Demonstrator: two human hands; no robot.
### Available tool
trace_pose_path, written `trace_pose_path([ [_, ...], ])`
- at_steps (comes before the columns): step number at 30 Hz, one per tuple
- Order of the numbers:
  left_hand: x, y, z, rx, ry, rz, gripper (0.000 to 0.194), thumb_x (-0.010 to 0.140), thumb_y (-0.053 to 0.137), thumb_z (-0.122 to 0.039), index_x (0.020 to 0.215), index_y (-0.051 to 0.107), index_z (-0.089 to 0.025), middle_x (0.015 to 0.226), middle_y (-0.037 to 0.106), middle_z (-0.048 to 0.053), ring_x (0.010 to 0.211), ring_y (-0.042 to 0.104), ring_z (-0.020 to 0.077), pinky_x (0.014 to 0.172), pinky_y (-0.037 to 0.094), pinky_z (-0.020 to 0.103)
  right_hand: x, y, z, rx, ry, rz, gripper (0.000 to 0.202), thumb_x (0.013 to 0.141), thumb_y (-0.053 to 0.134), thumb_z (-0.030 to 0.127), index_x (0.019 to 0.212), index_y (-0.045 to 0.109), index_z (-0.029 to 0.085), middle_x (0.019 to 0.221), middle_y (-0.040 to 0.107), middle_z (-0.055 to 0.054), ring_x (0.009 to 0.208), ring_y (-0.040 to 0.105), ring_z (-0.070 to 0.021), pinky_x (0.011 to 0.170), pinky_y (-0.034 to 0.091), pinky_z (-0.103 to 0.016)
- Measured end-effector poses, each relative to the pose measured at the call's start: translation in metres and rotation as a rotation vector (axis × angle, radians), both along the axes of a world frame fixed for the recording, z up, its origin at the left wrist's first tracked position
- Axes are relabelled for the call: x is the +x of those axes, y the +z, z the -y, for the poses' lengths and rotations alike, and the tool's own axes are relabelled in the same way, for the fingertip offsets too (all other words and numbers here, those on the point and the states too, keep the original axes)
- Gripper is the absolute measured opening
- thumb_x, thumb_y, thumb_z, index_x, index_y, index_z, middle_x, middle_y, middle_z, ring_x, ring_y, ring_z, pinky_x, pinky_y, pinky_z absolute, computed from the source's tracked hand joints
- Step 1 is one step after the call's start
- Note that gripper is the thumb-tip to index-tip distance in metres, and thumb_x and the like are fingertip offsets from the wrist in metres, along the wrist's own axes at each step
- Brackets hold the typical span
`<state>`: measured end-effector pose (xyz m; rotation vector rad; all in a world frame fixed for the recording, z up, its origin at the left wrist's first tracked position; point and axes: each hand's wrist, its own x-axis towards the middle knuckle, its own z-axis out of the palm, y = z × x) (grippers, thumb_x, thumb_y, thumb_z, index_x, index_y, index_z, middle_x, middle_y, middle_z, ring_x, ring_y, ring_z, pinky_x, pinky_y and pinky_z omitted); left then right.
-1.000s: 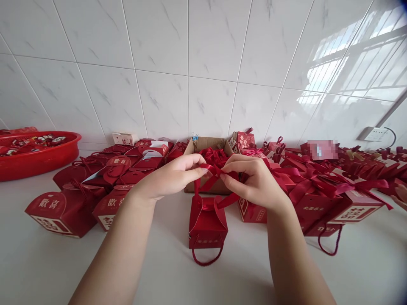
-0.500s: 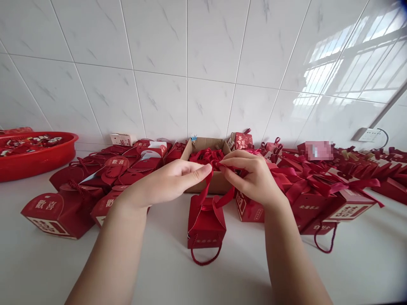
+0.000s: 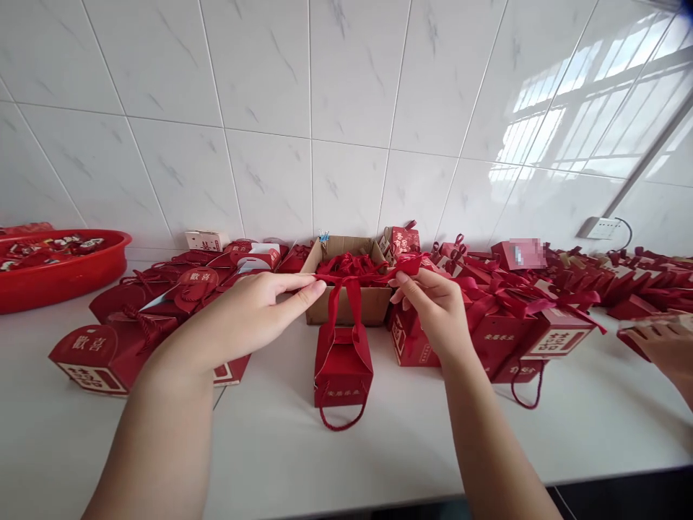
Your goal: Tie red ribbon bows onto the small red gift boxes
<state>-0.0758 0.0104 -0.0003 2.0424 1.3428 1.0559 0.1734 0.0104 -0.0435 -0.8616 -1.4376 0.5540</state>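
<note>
A red ribbon (image 3: pixel 354 297) stretches nearly level between my two hands, above a small red gift box (image 3: pixel 343 368). Two strands hang from its middle down to the box top. My left hand (image 3: pixel 265 307) pinches the ribbon's left part between thumb and fingers. On the other side, my right hand (image 3: pixel 433 307) grips the right part, and a short ribbon tail sticks out past the thumb. The gift box stands upright on the white counter, with a twisted red rope handle (image 3: pixel 343 427) drooping at its front. Whether the ribbon is knotted cannot be made out.
Behind the gift box, a cardboard box (image 3: pixel 373 309) holds loose red ribbons. Red gift boxes (image 3: pixel 92 354) crowd the left, and ribboned ones (image 3: pixel 509 339) the right. A red basin (image 3: pixel 65 278) of wrapped sweets stands far left. Another person's hand (image 3: pixel 663 347) touches a box at right.
My hands have moved apart, drawing the ribbon from a loose loop into a taut line. The view has shifted slightly. Another person's hand has appeared at the right edge.
</note>
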Motion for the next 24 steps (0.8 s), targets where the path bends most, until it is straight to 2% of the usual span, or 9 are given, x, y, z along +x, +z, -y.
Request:
trace_pose_path([
  [2, 0.006, -0.001, 0.006, -0.065, 0.019, -0.075, 0.048, 0.080, 0.063, -0.051, 0.124, 0.061, -0.034, 0.132, 0.060, 0.000, 0.126, 0.049, 0.0320, 0.102, 0.038, 0.038, -0.004, -0.010, 0.006, -0.084, 0.128, -0.053, 0.023, 0.089, 0.054, 0.043, 0.085, 0.058, 0.020, 0.061, 0.060, 0.001, 0.055, 0.056, -0.0128, 0.052, 0.041, -0.025],
  [3, 0.010, -0.003, 0.009, -0.068, 0.013, -0.030, 0.051, 0.080, 0.062, -0.052, 0.127, 0.059, -0.032, 0.134, 0.059, 0.002, 0.128, 0.048, 0.0320, 0.104, 0.038, 0.040, -0.007, -0.015, 0.008, -0.128, 0.209, -0.067, 0.024, 0.090, 0.051, 0.045, 0.090, 0.056, 0.021, 0.067, 0.062, 0.001, 0.053, 0.057, -0.0123, 0.051, 0.042, -0.025],
  [6, 0.021, -0.011, 0.017, -0.071, -0.078, 0.213, 0.054, 0.080, 0.064, -0.051, 0.128, 0.059, -0.027, 0.136, 0.056, 0.006, 0.129, 0.047, 0.0294, 0.105, 0.041, 0.038, -0.017, -0.030, 0.011, -0.264, 0.426, -0.116, 0.027, 0.091, 0.047, 0.051, 0.093, 0.049, 0.024, 0.084, 0.066, 0.000, 0.054, 0.062, -0.0122, 0.054, 0.047, -0.027],
  [8, 0.028, -0.019, 0.020, -0.082, -0.152, 0.370, 0.053, 0.079, 0.065, -0.049, 0.127, 0.060, -0.025, 0.135, 0.057, 0.008, 0.130, 0.047, 0.0283, 0.104, 0.043, 0.036, -0.023, -0.039, 0.008, -0.308, 0.498, -0.186, 0.029, 0.089, 0.048, 0.053, 0.093, 0.046, 0.024, 0.086, 0.066, 0.000, 0.062, 0.066, -0.0147, 0.059, 0.050, -0.029],
  [13, 0.036, -0.035, 0.025, -0.111, -0.239, 0.565, 0.058, 0.083, 0.063, -0.043, 0.134, 0.052, -0.019, 0.140, 0.051, 0.013, 0.133, 0.043, 0.0305, 0.101, 0.046, 0.041, -0.031, -0.050, 0.003, -0.211, 0.429, -0.331, 0.033, 0.085, 0.055, 0.056, 0.088, 0.047, 0.024, 0.082, 0.067, -0.001, 0.081, 0.069, -0.0189, 0.071, 0.054, -0.032],
  [18, 0.035, -0.038, 0.028, -0.134, -0.228, 0.611, 0.062, 0.082, 0.065, -0.042, 0.136, 0.048, -0.017, 0.141, 0.050, 0.014, 0.131, 0.046, 0.0280, 0.100, 0.047, 0.038, -0.032, -0.048, 0.004, -0.195, 0.413, -0.363, 0.032, 0.084, 0.056, 0.054, 0.086, 0.047, 0.024, 0.073, 0.066, 0.001, 0.079, 0.069, -0.0190, 0.072, 0.054, -0.033],
  [21, 0.033, -0.039, 0.027, -0.130, -0.209, 0.617, 0.062, 0.080, 0.067, -0.043, 0.134, 0.051, -0.017, 0.139, 0.052, 0.014, 0.129, 0.048, 0.0286, 0.097, 0.049, 0.038, -0.032, -0.045, 0.005, -0.208, 0.411, -0.350, 0.032, 0.083, 0.057, 0.055, 0.085, 0.048, 0.024, 0.072, 0.066, 0.001, 0.077, 0.068, -0.0194, 0.070, 0.054, -0.032],
  [24, 0.032, -0.041, 0.027, -0.128, -0.158, 0.613, 0.063, 0.079, 0.067, -0.043, 0.135, 0.050, -0.018, 0.142, 0.048, 0.013, 0.131, 0.046, 0.0276, 0.101, 0.046, 0.037, -0.031, -0.044, 0.006, -0.208, 0.390, -0.342, 0.032, 0.083, 0.057, 0.053, 0.087, 0.050, 0.023, 0.077, 0.067, 0.000, 0.069, 0.067, -0.0168, 0.064, 0.051, -0.029],
])
